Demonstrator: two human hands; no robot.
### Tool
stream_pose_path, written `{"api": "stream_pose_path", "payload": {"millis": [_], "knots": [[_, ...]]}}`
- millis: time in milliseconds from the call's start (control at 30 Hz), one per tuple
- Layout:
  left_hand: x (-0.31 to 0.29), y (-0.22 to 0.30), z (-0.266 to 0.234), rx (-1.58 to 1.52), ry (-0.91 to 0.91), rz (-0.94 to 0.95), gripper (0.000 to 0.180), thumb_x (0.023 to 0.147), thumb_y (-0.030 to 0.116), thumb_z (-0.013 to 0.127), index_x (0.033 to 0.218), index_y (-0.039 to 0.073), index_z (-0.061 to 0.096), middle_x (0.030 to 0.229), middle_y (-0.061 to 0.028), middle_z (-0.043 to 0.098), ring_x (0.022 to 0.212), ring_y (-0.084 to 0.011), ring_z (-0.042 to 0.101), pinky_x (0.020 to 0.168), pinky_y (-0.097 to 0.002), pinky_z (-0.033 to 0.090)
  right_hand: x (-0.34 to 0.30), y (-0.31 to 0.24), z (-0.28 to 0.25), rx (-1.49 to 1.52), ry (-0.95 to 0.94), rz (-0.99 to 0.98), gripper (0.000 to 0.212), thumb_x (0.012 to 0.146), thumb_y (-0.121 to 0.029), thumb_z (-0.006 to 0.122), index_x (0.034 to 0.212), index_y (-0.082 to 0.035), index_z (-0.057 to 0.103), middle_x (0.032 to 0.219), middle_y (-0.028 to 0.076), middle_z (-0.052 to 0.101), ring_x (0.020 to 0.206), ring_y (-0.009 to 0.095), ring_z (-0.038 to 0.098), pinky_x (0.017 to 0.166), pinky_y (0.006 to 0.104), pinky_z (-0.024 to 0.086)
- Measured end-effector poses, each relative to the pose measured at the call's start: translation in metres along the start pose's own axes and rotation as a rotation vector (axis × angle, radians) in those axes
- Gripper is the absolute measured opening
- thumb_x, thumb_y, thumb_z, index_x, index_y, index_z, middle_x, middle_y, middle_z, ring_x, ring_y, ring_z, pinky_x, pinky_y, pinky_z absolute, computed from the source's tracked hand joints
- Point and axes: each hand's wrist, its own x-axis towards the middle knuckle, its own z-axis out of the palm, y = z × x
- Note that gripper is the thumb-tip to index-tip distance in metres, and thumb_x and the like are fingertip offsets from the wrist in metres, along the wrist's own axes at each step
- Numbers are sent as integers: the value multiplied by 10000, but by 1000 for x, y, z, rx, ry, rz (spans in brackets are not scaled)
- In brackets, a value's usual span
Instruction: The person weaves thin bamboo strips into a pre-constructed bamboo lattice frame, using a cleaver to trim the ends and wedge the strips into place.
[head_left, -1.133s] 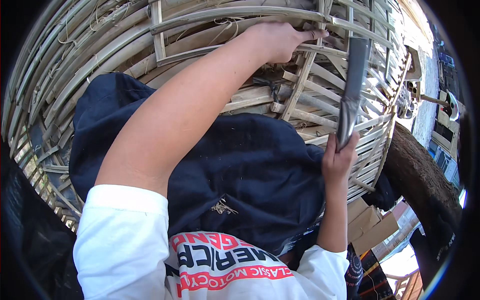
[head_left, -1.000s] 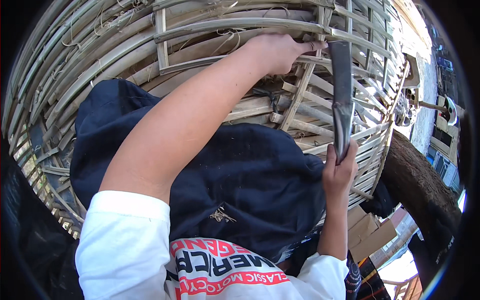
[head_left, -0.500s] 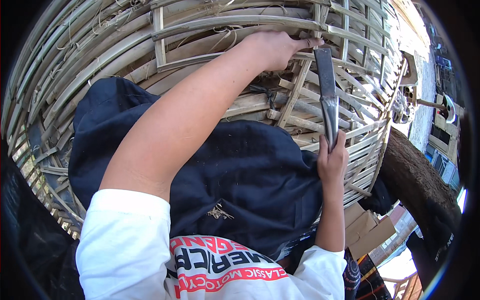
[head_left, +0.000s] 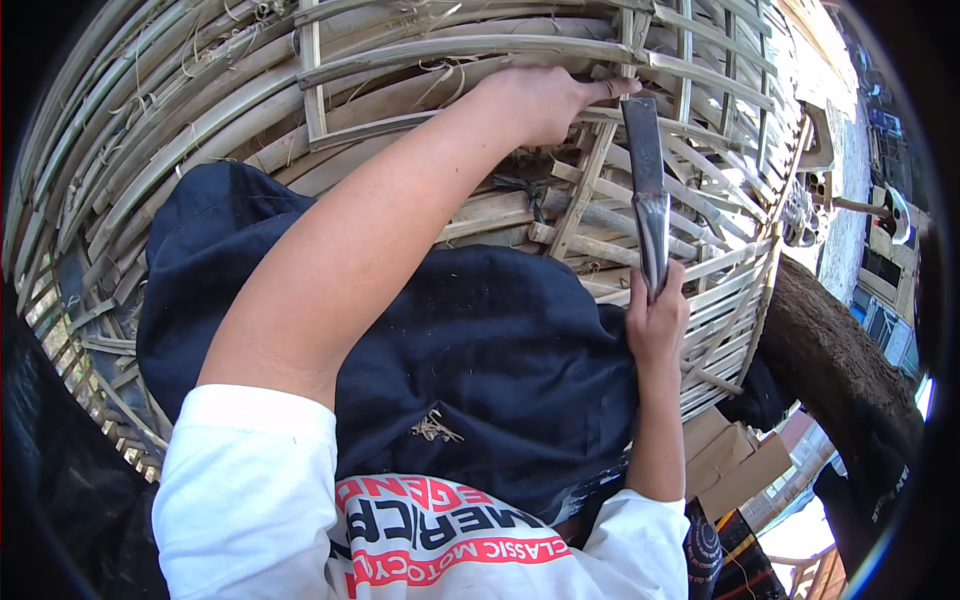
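Note:
My left hand reaches up to the bamboo framework, its fingers closed at an upright bamboo slat and one finger laid across it. Part of the grip is hidden behind the hand. In my right hand is a flat-bladed metal tool with a rolled, tubular handle. The fist wraps around the handle's lower end, and the blade points up. Its square tip lies just below my left fingertips; I cannot tell whether it touches the slat. The curved bamboo lattice spreads out behind both hands.
Dark cloth covers my lap, with a small heap of bamboo shavings on it. A thick tree trunk leans at the right. Below it stands a cardboard box. Loose fibres hang from the lattice at upper left.
The right hand and the metal tool have shifted slightly to the left. My left hand stays at the same slat, almost unmoved.

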Motion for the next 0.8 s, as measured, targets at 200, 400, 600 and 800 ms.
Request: {"api": "stream_pose_path", "payload": {"millis": [200,400,600,800], "knots": [[8,2,-2,36,32,25,879,830,24,536,1473,539,229,1170,-124,668,1054,-270,669,954,-447,519,10,2,6,-145,-77,-8,407,895,-153,663,1207,-7,447,753,216,649,689,442,663,631,462,520],[5,0,-2,-3,-26,-6,925,803,5,553,1450,581,228,1128,-108,685,1032,-275,677,932,-438,539,2,-4,5,-175,-145,162,329,897,-129,643,1158,-15,479,776,263,641,753,494,626,631,481,505],[3,4,1,1,51,6,931,792,40,601,1458,569,222,1124,-115,686,994,-289,687,919,-445,540,-16,-4,-4,200,141,63,318,906,-152,648,1118,21,488,750,243,628,711,462,650,617,456,510],[8,-5,-1,32,138,88,880,818,20,545,1479,510,234,895,-172,696,790,-323,700,740,-464,574,-14,-23,-19,314,204,3,350,913,-150,644,1164,38,488,781,203,638,682,349,671,644,378,513]]}}
